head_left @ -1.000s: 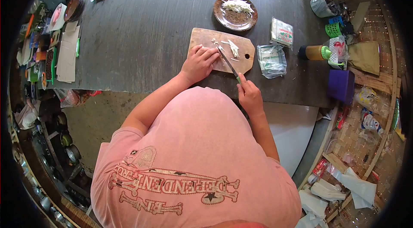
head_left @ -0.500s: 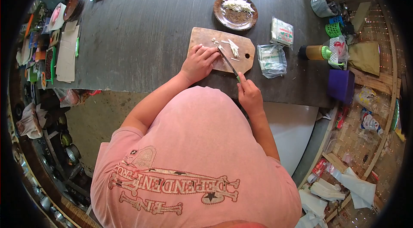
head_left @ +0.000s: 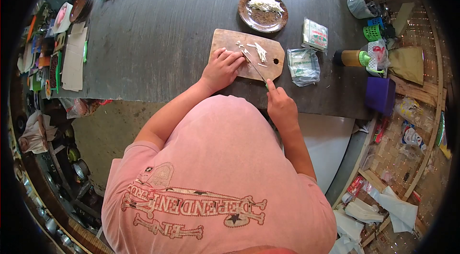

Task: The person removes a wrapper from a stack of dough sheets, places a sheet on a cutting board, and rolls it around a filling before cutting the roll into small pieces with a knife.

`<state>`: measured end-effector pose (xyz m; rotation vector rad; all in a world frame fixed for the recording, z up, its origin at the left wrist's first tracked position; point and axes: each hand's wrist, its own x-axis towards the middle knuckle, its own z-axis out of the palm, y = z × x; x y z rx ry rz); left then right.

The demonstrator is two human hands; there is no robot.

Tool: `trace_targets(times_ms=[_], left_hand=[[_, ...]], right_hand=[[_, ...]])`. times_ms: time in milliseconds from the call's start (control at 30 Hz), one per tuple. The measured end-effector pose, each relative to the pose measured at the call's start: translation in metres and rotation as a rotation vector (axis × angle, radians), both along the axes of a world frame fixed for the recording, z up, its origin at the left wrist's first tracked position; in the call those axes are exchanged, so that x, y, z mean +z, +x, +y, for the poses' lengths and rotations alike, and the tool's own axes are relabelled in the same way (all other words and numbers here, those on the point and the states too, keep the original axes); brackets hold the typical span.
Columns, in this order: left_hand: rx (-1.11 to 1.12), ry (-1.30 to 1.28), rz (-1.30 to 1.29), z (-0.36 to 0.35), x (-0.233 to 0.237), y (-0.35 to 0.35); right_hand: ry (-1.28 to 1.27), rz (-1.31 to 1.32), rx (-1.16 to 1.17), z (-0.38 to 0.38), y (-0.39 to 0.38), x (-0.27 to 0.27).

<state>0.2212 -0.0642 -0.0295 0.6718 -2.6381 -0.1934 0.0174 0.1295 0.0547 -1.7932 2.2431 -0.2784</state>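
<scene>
My right hand [head_left: 281, 105] is closed around the handle of a knife [head_left: 256, 70], its index finger stretched along the top. The blade points up and left over a wooden cutting board [head_left: 223, 39], with its tip beside my left fingertips. My left hand [head_left: 223, 69] rests on the board's left part, fingers bent and pressed together; whatever lies under them is hidden. Thin pale strips [head_left: 259, 52] lie on the board right of the blade. Just beyond the board, a brown plate [head_left: 263, 22] bears a heap of similar pale strips [head_left: 266, 4].
Two plastic-wrapped packets [head_left: 304, 67] [head_left: 315, 34] lie right of the board. A bottle with a green cap [head_left: 351, 57] and a purple container [head_left: 380, 96] stand at the table's right edge. Stacked brown dishes [head_left: 81, 7] and cardboard [head_left: 74, 60] are at the left.
My right hand has shifted slightly right and down, and the knife now lies lower against the board. My left hand has barely moved.
</scene>
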Motion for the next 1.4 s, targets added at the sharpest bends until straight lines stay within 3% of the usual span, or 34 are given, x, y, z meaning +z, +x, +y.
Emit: trace_targets(times_ms=[400,567,667,833,900,1133,1400], left_hand=[[-0.007,0.023,0.019,0.0,-0.002,-0.001],[-0.013,0.005,0.001,0.0,-0.005,-0.001],[-0.014,0.013,-0.002,0.001,0.0,-0.001],[-0.012,-0.001,-0.009,0.001,0.0,-0.002],[-0.004,-0.004,-0.013,0.0,0.001,-0.002],[0.006,0.007,0.002,0.002,-0.003,-0.002],[0.012,0.012,0.012,0.002,-0.002,-0.001]], right_hand=[[0.084,-0.032,-0.03,-0.004,0.008,0.005],[-0.072,-0.08,-0.029,0.005,0.01,-0.056],[-0.155,-0.091,-0.021,-0.011,0.011,-0.066],[-0.225,-0.131,-0.021,-0.013,0.01,-0.063],[-0.106,-0.107,-0.046,-0.005,0.005,-0.053],[-0.104,-0.152,-0.06,-0.01,0.008,-0.054],[-0.264,-0.4,-0.142,-0.009,-0.004,-0.043]])
